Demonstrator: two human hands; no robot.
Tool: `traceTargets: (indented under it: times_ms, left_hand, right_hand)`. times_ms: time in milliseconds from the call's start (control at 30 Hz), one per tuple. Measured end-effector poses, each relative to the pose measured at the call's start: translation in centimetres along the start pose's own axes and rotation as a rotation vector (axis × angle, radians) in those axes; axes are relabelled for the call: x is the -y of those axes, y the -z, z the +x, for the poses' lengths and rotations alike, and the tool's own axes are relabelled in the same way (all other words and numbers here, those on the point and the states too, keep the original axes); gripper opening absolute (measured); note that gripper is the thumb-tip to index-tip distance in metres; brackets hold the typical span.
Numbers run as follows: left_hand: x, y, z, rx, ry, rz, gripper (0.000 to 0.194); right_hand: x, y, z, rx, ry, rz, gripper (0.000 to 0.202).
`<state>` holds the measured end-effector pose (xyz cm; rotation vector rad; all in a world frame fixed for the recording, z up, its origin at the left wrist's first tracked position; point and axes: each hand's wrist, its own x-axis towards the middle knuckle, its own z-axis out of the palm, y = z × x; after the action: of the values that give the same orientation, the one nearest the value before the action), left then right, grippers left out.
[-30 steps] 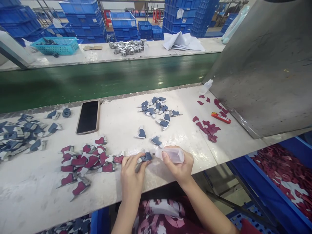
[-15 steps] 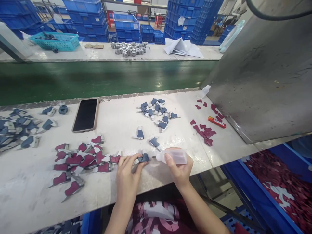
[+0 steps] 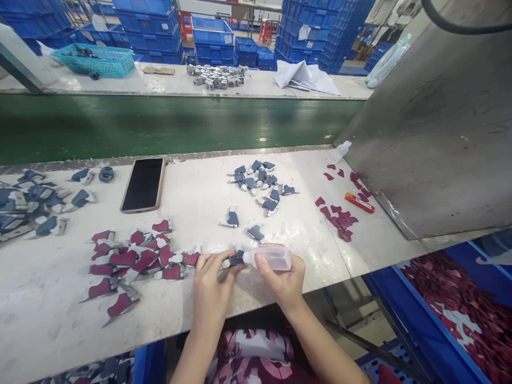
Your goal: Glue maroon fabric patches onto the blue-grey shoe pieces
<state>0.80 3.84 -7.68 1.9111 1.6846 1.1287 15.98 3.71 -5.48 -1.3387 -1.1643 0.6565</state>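
Note:
Near the table's front edge, my left hand (image 3: 212, 274) pinches a small blue-grey part (image 3: 237, 258) between thumb and fingers. My right hand (image 3: 286, 277) is wrapped round a clear plastic squeeze bottle (image 3: 274, 258), held on its side. The bottle's nozzle end points left and meets the blue-grey part; the exact contact is too small to make out. Left of my left hand lies a pile of maroon-faced parts (image 3: 144, 260) with grey and white bodies. Beyond my hands sit two single blue-and-white parts (image 3: 256, 232) and a loose group of similar ones (image 3: 262, 178).
A phone (image 3: 143, 185) lies back left, beside a heap of blue-and-grey parts (image 3: 38, 202). To the right are maroon pieces (image 3: 340, 218) and an orange-red tube (image 3: 359, 202), near a slanted metal panel (image 3: 432, 133). Behind a green strip (image 3: 180, 125), a shelf holds metal parts (image 3: 218, 77) and a turquoise basket (image 3: 96, 61).
My right hand has moved left with the squeeze bottle, bringing its nozzle end up to the blue-grey part. My left hand keeps its pinch. The whole view has shifted slightly.

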Motion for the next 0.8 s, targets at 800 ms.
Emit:
traceTargets:
  times_ms: [800]
  left_hand:
    - [-0.07, 0.06, -0.02, 0.020, -0.029, -0.007, 0.011]
  right_hand:
    - [0.02, 0.62, -0.33, 0.021, 0.045, 0.008, 0.007]
